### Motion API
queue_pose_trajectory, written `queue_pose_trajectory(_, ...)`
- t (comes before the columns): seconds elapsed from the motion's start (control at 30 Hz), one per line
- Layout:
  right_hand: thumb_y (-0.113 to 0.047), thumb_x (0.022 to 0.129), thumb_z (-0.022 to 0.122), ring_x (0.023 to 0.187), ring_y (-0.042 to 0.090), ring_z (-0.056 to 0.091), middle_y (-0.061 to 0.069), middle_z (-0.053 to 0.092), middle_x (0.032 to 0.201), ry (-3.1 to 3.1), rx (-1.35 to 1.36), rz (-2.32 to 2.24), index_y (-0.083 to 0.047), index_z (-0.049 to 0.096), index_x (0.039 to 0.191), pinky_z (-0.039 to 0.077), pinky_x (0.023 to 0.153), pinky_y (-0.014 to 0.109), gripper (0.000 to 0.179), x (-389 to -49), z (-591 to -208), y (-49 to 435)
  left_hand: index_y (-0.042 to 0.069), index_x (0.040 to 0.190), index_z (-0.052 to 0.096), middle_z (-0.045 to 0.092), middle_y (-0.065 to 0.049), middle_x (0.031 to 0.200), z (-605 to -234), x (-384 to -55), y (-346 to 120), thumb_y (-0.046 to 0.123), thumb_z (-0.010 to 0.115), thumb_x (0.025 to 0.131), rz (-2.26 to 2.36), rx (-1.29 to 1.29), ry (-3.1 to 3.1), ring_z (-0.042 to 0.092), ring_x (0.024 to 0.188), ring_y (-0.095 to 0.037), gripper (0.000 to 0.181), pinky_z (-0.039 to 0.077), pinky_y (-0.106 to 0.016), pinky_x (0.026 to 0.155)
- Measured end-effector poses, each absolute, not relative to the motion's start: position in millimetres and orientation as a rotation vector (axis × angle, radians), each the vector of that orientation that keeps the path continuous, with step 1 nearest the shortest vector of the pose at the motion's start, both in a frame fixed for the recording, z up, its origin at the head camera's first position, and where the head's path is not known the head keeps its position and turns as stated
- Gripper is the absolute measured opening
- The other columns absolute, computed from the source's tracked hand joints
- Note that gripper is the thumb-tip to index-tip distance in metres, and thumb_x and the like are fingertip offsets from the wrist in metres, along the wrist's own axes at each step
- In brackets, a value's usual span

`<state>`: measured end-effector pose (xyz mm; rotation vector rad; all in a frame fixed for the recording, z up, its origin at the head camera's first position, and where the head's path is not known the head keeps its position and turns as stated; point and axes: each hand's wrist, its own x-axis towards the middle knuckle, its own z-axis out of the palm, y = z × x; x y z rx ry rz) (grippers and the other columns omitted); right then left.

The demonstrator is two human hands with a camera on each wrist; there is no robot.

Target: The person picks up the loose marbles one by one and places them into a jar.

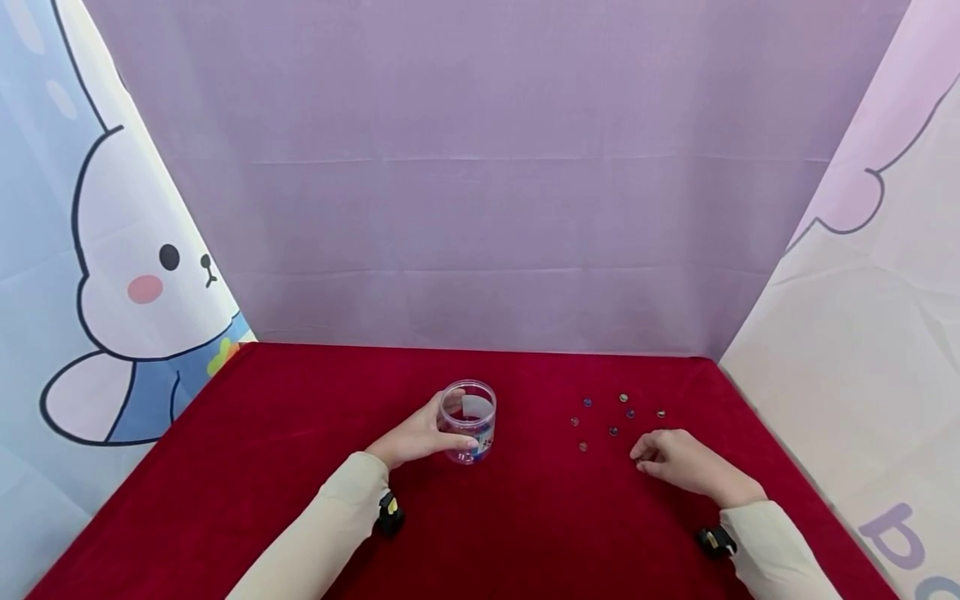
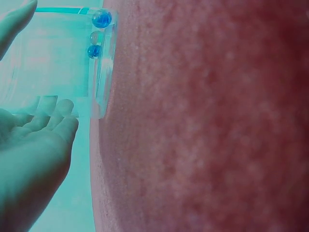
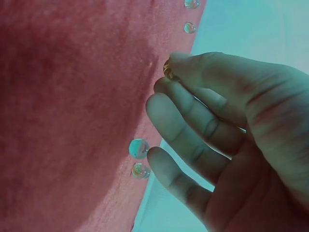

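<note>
My left hand (image 1: 423,433) grips a clear plastic jar (image 1: 468,417), thumb across its near side and fingers round the back. The jar stands upright and open-topped, with a label on its side. In the left wrist view, a few marbles (image 2: 102,19) show at its bottom, two of them blue. Low over the cloth on the right, my right hand (image 1: 678,460) pinches a marble (image 3: 167,70) between thumb and index finger; it looks amber in the right wrist view. Several loose glass marbles (image 1: 613,431) lie scattered just left of and beyond that hand.
A red cloth (image 1: 525,525) covers the table. Behind it rises a plain purple curtain (image 1: 480,192). A printed panel with a cartoon rabbit (image 1: 142,250) borders the left, and a pale printed panel (image 1: 870,350) the right. Each wrist carries a small black device (image 1: 390,512).
</note>
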<state>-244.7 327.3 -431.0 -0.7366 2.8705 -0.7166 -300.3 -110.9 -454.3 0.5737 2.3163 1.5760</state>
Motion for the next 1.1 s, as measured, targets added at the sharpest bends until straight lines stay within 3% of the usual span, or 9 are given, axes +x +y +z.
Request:
queue_pose_trajectory(0.43,-0.01,0.089,0.076,0.08,0.007,0.061,-0.008,0.067,0.092,2.904,-0.764,-0.719,-0.007,0.073,0.102,0.055,0.07,0.026,0.014,-242,-420,324,0.011,0.152,0.031,0.048,-0.008,0.145,-455,-301,-112,0.032,0.085,0.082,1.578,0.599,2.322,0.043,0.134,-0.027,0.091,0.041,-0.05,0.106)
queue_pose_trajectory(1.1,-0.011,0.091,0.074,0.081,0.006,0.062,-0.009,0.068,0.093,2.956,-0.821,-0.698,-0.007,0.073,0.104,0.055,0.071,0.026,0.014,-240,-404,310,0.016,0.152,0.031,0.044,-0.006,0.149,-453,-299,-116,0.033,0.085,0.082,1.586,0.589,2.299,0.038,0.139,-0.025,0.09,0.039,-0.052,0.108)
